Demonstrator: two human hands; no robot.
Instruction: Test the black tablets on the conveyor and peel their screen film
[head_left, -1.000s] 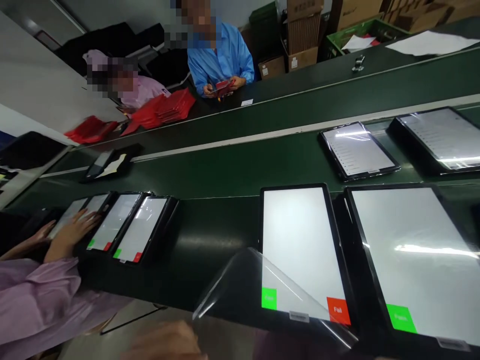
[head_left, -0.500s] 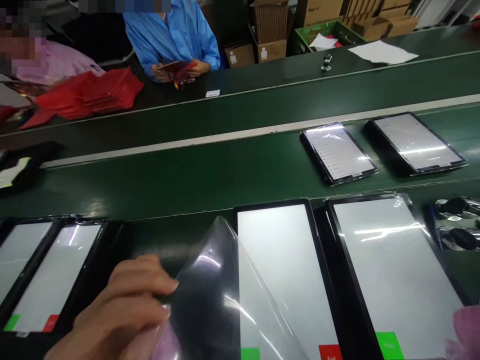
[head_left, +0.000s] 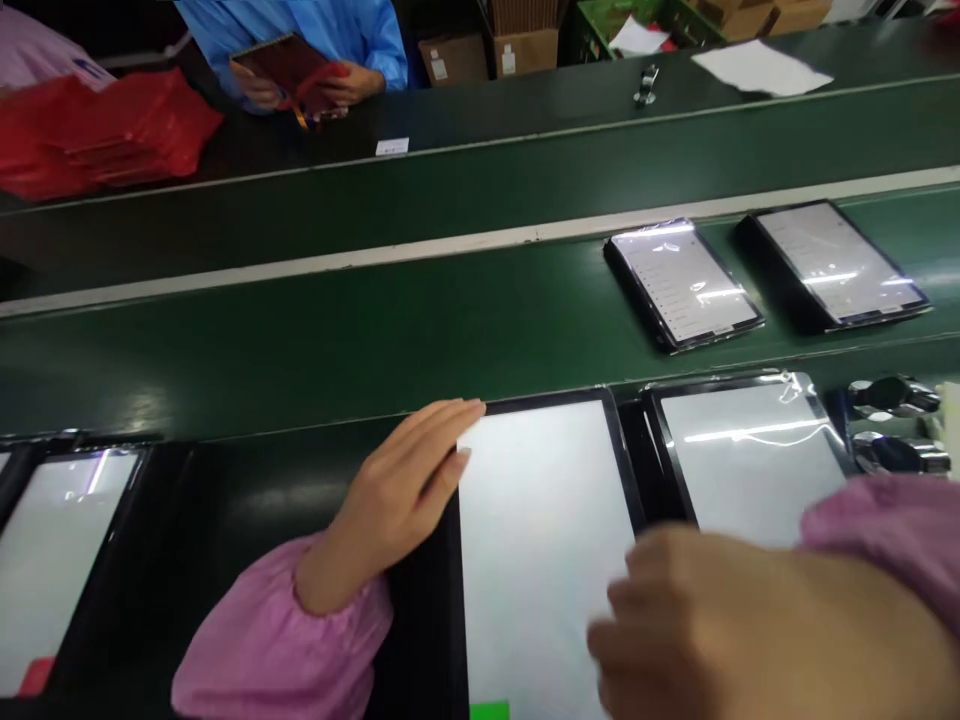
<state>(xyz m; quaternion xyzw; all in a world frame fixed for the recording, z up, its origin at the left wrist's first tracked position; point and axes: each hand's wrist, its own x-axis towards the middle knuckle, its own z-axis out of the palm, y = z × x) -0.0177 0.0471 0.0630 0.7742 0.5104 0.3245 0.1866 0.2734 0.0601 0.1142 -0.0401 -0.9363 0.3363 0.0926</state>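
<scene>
While both hands work at one black-framed tablet (head_left: 536, 520) on the green conveyor belt (head_left: 300, 340), its long axis points away from the wearer.
The left hand (head_left: 394, 500) lies along its upper left edge, fingers (head_left: 442, 430) spread; the right hand (head_left: 720, 630) curls above its lower right, any grip hidden.

1. Pretty much all you get of the wearer is a pair of pinkish-lilac sleeves, soft, slightly shiny fabric, kinda like a work smock.
2. The left sleeve (head_left: 281, 630), bottom left of the frame, is puffy and bunched, with a gathered cuff at the wrist.
3. The right sleeve (head_left: 892, 535) sits at the right edge, same colour, with soft folds.
4. The left hand (head_left: 397, 490) and right hand (head_left: 690, 625) are both bare, and the right one is big and a bit blurry, bottom right.
</scene>
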